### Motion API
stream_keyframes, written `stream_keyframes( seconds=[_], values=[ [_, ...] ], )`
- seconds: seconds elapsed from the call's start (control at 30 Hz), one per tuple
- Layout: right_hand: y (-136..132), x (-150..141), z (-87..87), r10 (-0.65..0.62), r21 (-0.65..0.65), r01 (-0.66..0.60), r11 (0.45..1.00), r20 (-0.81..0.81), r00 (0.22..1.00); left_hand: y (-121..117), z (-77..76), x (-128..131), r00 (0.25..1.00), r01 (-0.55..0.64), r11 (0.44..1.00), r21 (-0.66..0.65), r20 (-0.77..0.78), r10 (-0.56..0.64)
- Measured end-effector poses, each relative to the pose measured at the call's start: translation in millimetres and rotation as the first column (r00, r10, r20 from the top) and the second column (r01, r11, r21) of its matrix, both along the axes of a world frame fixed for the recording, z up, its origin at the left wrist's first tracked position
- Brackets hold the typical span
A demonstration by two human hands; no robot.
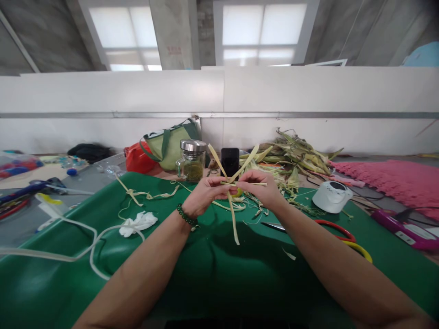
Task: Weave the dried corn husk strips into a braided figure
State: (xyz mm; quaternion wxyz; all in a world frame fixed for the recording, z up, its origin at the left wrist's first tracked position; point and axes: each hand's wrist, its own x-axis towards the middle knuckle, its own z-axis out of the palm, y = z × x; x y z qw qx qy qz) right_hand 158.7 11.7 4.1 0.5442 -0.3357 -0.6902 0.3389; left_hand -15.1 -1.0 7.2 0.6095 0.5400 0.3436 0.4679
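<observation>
Above the green mat (pixel 219 278) my two hands meet at a small bundle of pale corn husk strips (pixel 232 219). Two strips fan upward from the crossing and one hangs down below it. My left hand (pixel 207 194), with a green bead bracelet (pixel 186 214) at its wrist, pinches the bundle near the crossing. From the other side my right hand (pixel 262 186) pinches a narrow strip that sticks out to the right. The exact fold between the fingertips is hidden. Under the right forearm lie scissors (pixel 358 249) with red and yellow handles.
A pile of corn husks (pixel 298 153) lies behind my right hand. A phone (pixel 229 161) stands upright beside a glass jar (pixel 192 164). White tissue (pixel 139 223) and a pale tube (pixel 68 257) lie at left. A white device (pixel 332 197) and purple power strip (pixel 401 230) are at right.
</observation>
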Motion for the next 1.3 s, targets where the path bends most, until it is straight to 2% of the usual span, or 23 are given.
stream_keyframes(
  seconds=[0.1, 0.2, 0.27, 0.37, 0.5, 0.7, 1.0, 1.17, 1.3],
  values=[
    [0.7, -0.3, -0.5, 0.005, -0.056, -0.011, 0.998, -0.114, 0.993, 1.1, 0.2, -1.0, 0.998, -0.012, 1.000, -0.010, 0.064, 0.012],
    [2.1, 0.4, -2.6, 0.058, -0.124, -0.089, 0.988, -0.238, 0.970, 2.0, 0.5, -0.9, 0.994, -0.070, 0.997, 0.008, 0.080, 0.069],
    [1.7, 0.2, -3.6, 0.093, -0.139, -0.132, 0.981, -0.256, 0.962, 2.3, -0.4, 0.6, 0.992, -0.110, 0.994, 0.019, 0.066, 0.109],
    [-0.7, -2.6, -4.6, 0.099, -0.116, -0.126, 0.985, -0.211, 0.972, 2.2, -3.3, 4.8, 0.988, -0.154, 0.986, 0.065, 0.016, 0.153],
    [-2.5, -8.5, -7.2, 0.041, -0.100, -0.057, 0.993, -0.162, 0.986, 0.5, -4.8, 9.7, 0.978, -0.193, 0.968, 0.157, -0.051, 0.203],
    [-0.7, -7.7, -11.2, -0.011, -0.021, 0.009, 1.000, -0.072, 0.997, -4.8, 1.8, 9.1, 0.990, -0.076, 0.991, 0.112, -0.114, 0.089],
    [-2.6, -10.2, -11.4, -0.034, 0.038, 0.034, 0.999, 0.007, 0.999, -7.1, 3.8, 9.3, 0.979, -0.035, 0.996, 0.086, -0.196, 0.051],
    [-3.9, -9.4, -9.1, -0.052, 0.031, 0.050, 0.998, 0.049, 0.997, -6.8, 1.6, 7.8, 0.962, 0.010, 0.977, 0.213, -0.269, 0.049],
    [-5.6, -10.2, -7.9, -0.029, -0.005, 0.029, 1.000, 0.045, 0.999, -6.8, -0.2, 8.7, 0.951, -0.025, 0.960, 0.280, -0.289, 0.109]
  ],
)
